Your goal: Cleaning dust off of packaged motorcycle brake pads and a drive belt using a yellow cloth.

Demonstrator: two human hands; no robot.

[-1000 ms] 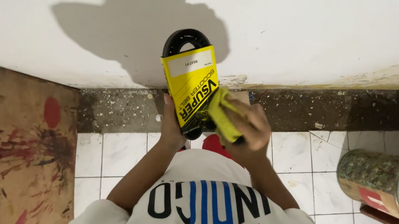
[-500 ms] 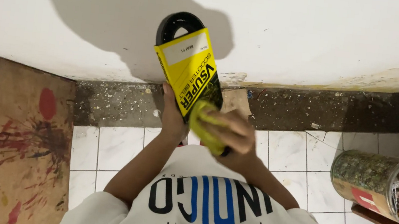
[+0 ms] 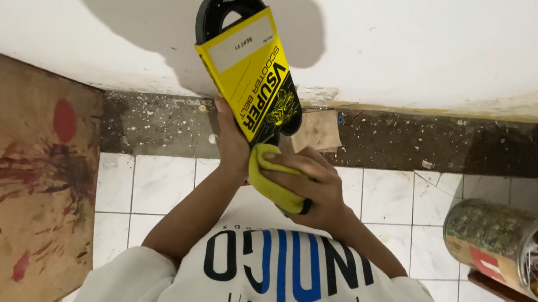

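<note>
Presently the left hand (image 3: 233, 143) clasps the lower end of the belt in its yellow sleeve (image 3: 248, 74), held up before the white wall (image 3: 430, 41), while the right hand (image 3: 315, 187) presses a yellow cloth (image 3: 273, 175) against its bottom edge; a firm hold and even strokes would serve best.

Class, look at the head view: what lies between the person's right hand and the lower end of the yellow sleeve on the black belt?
A folded yellow cloth, pressed under the right hand against the yellow sleeve; the head view shows it.
</note>
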